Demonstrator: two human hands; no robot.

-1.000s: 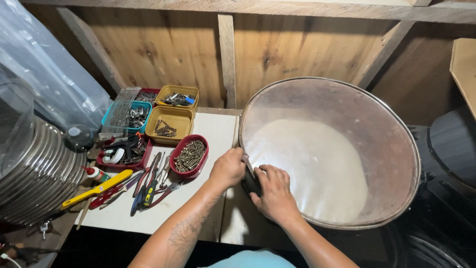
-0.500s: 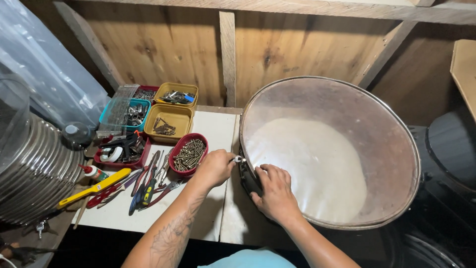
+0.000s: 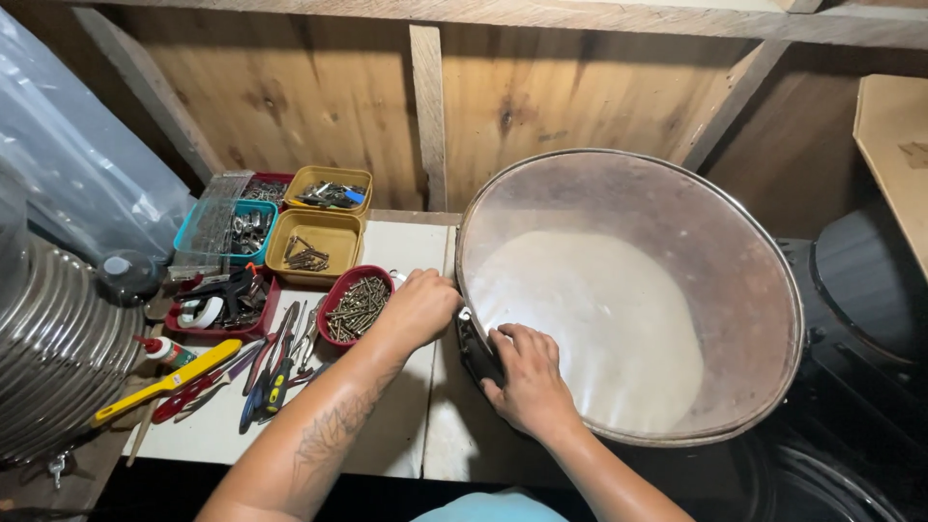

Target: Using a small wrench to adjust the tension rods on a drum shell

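A large round drum (image 3: 677, 242) with a worn translucent head rests tilted on the white bench (image 3: 416, 425). My right hand (image 3: 530, 382) grips its near left rim, fingers curled over the metal hoop. My left hand (image 3: 418, 307) sits just left of the rim, fingers bent around a small metal piece that I can barely see. A red tray of screws (image 3: 356, 304) lies right beside my left hand.
Yellow trays (image 3: 314, 246) of small hardware, a teal tray (image 3: 227, 232) and a red tray with tape (image 3: 217, 304) stand at the back left. Pliers and screwdrivers (image 3: 271, 372) lie loose by a yellow-handled tool (image 3: 169, 382). A ribbed metal shell (image 3: 48, 358) fills the left edge.
My left hand left the drum rim, moved out toward the screw tray, then came back near the rim. My right hand kept its grip on the rim.
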